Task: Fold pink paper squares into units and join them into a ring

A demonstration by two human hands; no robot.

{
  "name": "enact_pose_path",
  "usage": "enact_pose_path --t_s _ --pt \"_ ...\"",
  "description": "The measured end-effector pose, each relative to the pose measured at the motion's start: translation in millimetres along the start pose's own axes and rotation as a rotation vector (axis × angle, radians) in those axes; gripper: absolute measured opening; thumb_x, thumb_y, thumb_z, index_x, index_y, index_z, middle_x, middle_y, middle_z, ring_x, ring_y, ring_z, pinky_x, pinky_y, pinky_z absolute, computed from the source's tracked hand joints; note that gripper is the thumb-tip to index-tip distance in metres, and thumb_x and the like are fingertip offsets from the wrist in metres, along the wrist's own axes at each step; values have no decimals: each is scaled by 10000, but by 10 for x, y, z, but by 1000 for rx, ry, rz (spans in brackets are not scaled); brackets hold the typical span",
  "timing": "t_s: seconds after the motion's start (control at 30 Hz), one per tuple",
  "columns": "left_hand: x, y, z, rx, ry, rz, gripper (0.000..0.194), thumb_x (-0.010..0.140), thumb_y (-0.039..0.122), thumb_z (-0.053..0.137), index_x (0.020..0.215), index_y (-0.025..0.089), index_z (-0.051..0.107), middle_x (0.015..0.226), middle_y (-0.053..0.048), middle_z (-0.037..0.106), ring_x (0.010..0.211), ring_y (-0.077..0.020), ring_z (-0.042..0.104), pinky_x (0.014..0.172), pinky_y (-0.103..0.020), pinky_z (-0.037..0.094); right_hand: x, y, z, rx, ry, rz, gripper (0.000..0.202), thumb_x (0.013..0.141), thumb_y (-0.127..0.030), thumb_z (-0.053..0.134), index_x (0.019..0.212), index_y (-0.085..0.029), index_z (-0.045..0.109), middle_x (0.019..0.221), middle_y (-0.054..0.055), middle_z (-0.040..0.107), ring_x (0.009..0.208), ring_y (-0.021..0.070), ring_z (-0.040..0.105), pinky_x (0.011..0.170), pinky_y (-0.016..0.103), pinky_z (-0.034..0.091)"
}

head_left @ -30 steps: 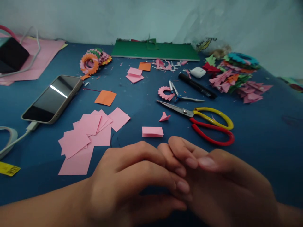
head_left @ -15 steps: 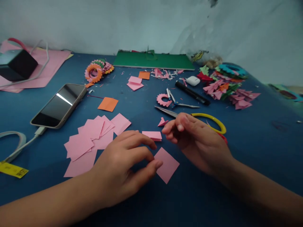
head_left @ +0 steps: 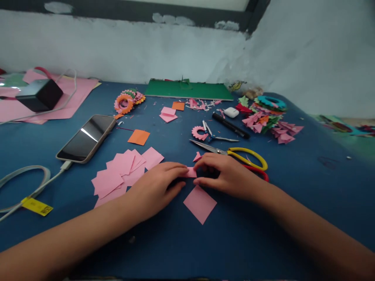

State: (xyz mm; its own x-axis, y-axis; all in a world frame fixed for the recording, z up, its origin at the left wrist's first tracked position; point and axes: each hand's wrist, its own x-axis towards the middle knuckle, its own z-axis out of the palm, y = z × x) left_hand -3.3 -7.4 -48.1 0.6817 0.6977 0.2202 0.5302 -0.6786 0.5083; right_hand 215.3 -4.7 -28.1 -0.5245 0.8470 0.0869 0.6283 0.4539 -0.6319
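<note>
While left hand (head_left: 157,184) and right hand (head_left: 229,171) flank pink strip (head_left: 191,172) | fingers (head_left: 175,170) curved, spread from thumbs

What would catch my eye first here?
Probably the left hand and right hand, touching a folded pink paper mid-picture. Then the yellow-and-red scissors beside the right hand, the spread of pink squares beside the left hand, and the colourful paper heap, back right.

A phone (head_left: 86,138) lies on the blue table (head_left: 164,249), with a white cord (head_left: 54,177) plugged into it. The cord has a yellow tag (head_left: 37,206). A black box (head_left: 41,95) sits far left. A green board (head_left: 189,89) lies by the wall (head_left: 117,50). A black pen (head_left: 231,125) is near a little white case (head_left: 231,112).
</note>
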Motion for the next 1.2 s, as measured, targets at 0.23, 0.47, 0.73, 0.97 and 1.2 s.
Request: enact_pose_path --t_s 0.23,0.47,0.73,0.97,1.2 --pt "60 -92 -17 -42 61 -44 230 861 187 525 1080 167 588 1072 -77 655 997 -200 581 880 -360 474 0 37 84 -91 6 -27 163 790 -273 649 920 -177 628 839 22 612 743 139 551 653 250 407" --pt "76 -120 -61 -89 52 7 177 865 175 519 1012 195 616 982 -45 672 913 -167 597 798 -302 479 5 11 90 -117 29 -26 211 809 -276 622 996 -179 620 825 21 620 715 139 550 626 254 413" --pt "90 -144 -58 -90 32 44 128 874 207 534 922 198 652 900 -21 674 868 -147 593 783 -281 471 -7 -10 90 -125 15 -60 191 856 -263 547 996 -175 642 945 66 627 889 175 572 773 292 441" --pt "69 -121 -42 -25 85 -66 214 867 249 534 1060 199 610 1185 -82 573 1122 -224 490 955 -417 395 -5 -24 32 -111 -4 -53 208 854 -223 528 1031 -181 628 981 53 607 865 160 581 764 283 450" --pt "70 -111 -52 -109 81 -111 111 825 238 574 926 226 619 1163 -58 572 1110 -222 492 939 -416 396 -20 -29 104 -90 46 -23 187 791 -116 539 950 -175 617 940 49 590 828 158 559 717 275 435"
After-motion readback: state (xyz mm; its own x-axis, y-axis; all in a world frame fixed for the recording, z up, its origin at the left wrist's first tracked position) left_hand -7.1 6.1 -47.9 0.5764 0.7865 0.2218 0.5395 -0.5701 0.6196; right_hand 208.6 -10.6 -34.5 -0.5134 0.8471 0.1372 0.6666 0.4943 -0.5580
